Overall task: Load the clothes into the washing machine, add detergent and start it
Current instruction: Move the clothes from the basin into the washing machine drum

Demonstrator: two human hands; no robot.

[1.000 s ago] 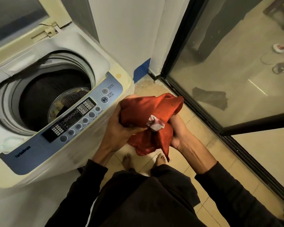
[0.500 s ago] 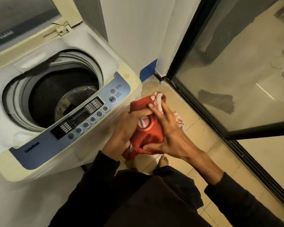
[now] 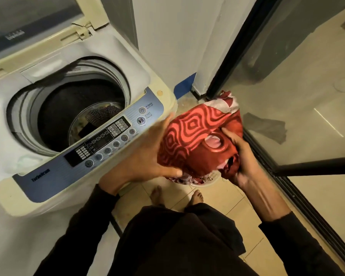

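Note:
A bundle of red cloth [image 3: 195, 136] with a pale wavy pattern is held between both hands, just right of the washing machine's front corner. My left hand [image 3: 147, 156] cups its left and lower side. My right hand [image 3: 239, 156] grips its right side. The top-loading washing machine [image 3: 127, 66] stands at the left with its lid up. Its drum [image 3: 72, 108] is open, with some dark striped clothing [image 3: 104, 114] at the bottom. The blue control panel [image 3: 100, 144] runs along the front edge, beside my left hand.
A white basin [image 3: 205, 182] with more patterned clothes sits on the tiled floor under the bundle, mostly hidden. My bare feet [image 3: 196, 197] stand behind it. A black-framed glass door [image 3: 287, 168] runs along the right. A white wall [image 3: 177, 36] is behind the machine.
The red bundle has been lifted and turned, its patterned side now showing. My right hand moved from on top of it to its right side; my left hand opened under it.

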